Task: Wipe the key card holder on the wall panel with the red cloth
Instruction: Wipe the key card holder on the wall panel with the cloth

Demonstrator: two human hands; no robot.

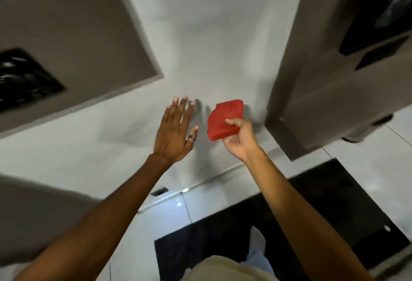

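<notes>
Glossy black rectangular panel (24,77) cut off at left edge (motion-blurred); folded red cloth (224,120) partly hidden by right hand (239,139).

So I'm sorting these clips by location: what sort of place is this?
Probably a hotel-room entryway, though that is a guess. Taupe wall panels with dark inset plates stand on a white wall, above a glossy tiled floor with a black mat. The right hand holds a red cloth.

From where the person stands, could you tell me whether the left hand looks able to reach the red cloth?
Probably yes: the open left hand hangs just beside the red cloth, which the right hand holds, with nothing between them.
</notes>
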